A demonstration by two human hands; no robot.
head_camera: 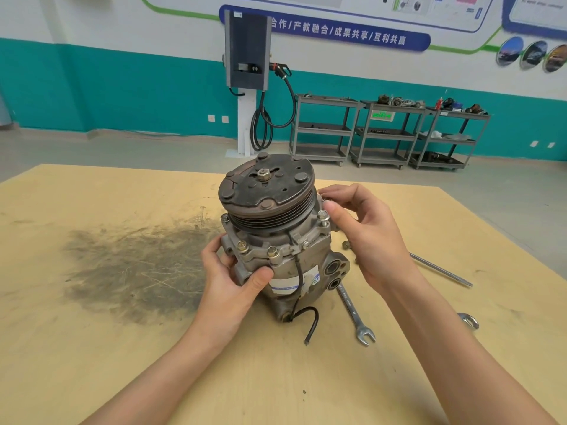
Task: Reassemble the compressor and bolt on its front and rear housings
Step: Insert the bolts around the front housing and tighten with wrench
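Observation:
The grey compressor (291, 265) stands upright on the wooden table (122, 348), its rusty pulley and clutch plate (267, 191) facing up. Several bolts stick up from the front housing flange, one at the right (322, 216) and two at the front (272, 252). My left hand (233, 277) grips the compressor body from the left, thumb across its front. My right hand (359, 228) rests at the flange's right side, fingertips pinched next to the right bolt; what they pinch is hidden. A black wire (302, 317) hangs down the body.
A combination wrench (356, 314) lies on the table right of the compressor. A long metal rod (441, 269) and another wrench end (469, 320) lie further right. A small nut (346, 245) sits behind my right hand. A dark grease stain (132, 265) covers the table's left.

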